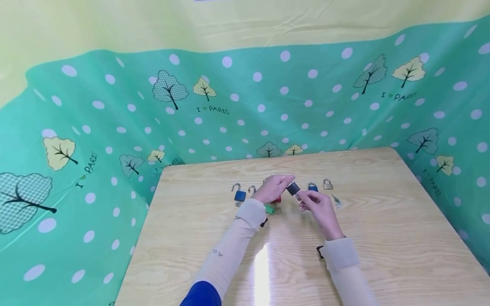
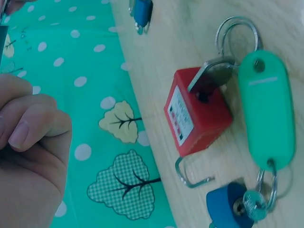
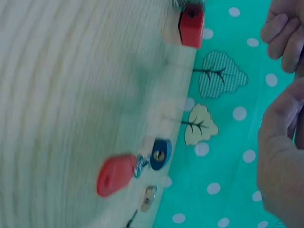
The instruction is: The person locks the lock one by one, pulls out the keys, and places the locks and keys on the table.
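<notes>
A black padlock [image 1: 293, 188] is held up over the table between the two hands. My left hand [image 1: 273, 188] grips its shackle end with curled fingers; in the left wrist view this hand [image 2: 33, 123] hides its own grip. At the padlock's lower end, my right hand [image 1: 317, 208] pinches a small metal piece that looks like a key. The right wrist view catches the right hand [image 3: 282, 166] only at its edge, with the left hand above it. Below the hands, a red padlock [image 2: 202, 111] with a key in it lies beside a green key tag [image 2: 266, 114].
Left of the hands, a blue padlock [image 1: 240, 196] has its shackle swung open. To the right lie another blue padlock [image 3: 160, 154], a red tag [image 3: 116, 175], a silver padlock [image 1: 328, 185] and a small key [image 1: 336, 201]. A polka-dot cloth [image 1: 260, 97] hangs behind the wooden table [image 1: 383, 221].
</notes>
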A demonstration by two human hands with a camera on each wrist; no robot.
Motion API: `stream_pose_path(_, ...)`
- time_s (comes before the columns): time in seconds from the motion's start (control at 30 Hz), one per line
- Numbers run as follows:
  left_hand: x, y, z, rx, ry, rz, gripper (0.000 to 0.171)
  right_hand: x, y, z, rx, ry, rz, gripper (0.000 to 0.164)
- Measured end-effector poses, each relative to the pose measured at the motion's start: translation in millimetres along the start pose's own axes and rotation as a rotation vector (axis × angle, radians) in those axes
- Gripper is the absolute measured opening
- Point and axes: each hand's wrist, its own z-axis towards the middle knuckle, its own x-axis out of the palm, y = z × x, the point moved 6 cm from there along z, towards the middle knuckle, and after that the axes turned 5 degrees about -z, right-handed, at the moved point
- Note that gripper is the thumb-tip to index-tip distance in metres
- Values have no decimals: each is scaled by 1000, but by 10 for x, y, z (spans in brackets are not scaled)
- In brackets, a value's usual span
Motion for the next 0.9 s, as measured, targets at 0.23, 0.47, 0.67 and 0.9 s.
stream_pose_path(0.23,58,-5,5,-18,-3,-80,33,-35,-13,15,-20,-11,42,33)
stream_pose_path(0.47,116,-72,-12,38,46,35,64,-77,-101,30,34,-97,47,30)
stream_pose_path(0.67,183,-210,-22,91,35,313,55,-84,-110,36,34,-99,19,32)
stream_pose_path(0.9,104,-137,5,71,-71,391,52,-84,-136,12,72,-103,-19,29)
